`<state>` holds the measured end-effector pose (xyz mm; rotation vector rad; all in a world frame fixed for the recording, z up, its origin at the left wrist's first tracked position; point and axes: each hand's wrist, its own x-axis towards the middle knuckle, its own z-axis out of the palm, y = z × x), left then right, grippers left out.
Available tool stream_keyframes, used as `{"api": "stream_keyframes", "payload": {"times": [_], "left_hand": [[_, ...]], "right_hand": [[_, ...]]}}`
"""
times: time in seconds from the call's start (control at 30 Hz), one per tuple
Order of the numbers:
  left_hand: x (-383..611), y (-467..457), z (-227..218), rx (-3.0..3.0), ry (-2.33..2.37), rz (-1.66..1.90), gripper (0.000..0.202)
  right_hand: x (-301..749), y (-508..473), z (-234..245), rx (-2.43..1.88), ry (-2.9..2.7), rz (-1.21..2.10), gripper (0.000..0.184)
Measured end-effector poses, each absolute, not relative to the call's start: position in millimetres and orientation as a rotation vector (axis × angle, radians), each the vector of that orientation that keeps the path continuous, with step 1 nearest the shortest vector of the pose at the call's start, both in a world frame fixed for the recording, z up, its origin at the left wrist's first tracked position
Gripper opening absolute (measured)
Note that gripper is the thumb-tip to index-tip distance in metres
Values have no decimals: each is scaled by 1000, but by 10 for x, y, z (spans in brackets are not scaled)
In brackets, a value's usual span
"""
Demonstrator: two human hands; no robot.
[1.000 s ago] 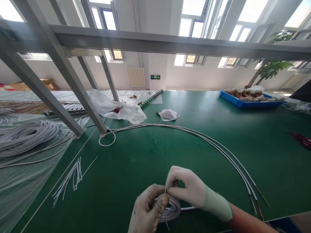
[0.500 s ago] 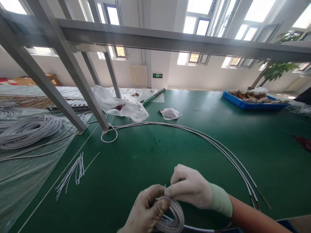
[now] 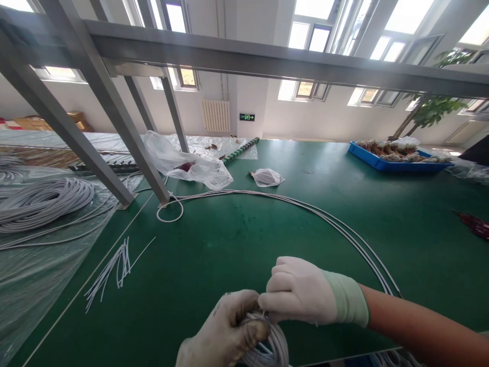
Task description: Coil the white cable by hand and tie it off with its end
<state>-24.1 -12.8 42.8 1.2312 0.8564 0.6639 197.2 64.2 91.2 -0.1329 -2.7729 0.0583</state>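
Head view: a small coil of thin white wire (image 3: 267, 344) sits at the near table edge, gripped by the left hand (image 3: 225, 339) (grimy glove) while the right hand (image 3: 300, 290) pinches its strands. Beyond, long white cables (image 3: 305, 209) arc over green matting (image 3: 237, 244); loose wire offcuts (image 3: 110, 267) lie leftward.
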Motion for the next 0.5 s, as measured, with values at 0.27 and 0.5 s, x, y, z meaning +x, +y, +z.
{"api": "stream_keyframes", "payload": {"times": [0.27, 0.5], "left_hand": [[-208, -37, 736, 1157, 645, 518, 43], [-159, 18, 741, 1094, 681, 449, 34]], "right_hand": [[1912, 635, 1146, 54, -2952, -96, 4], [1862, 533, 1227, 11, -3202, 11, 19]]}}
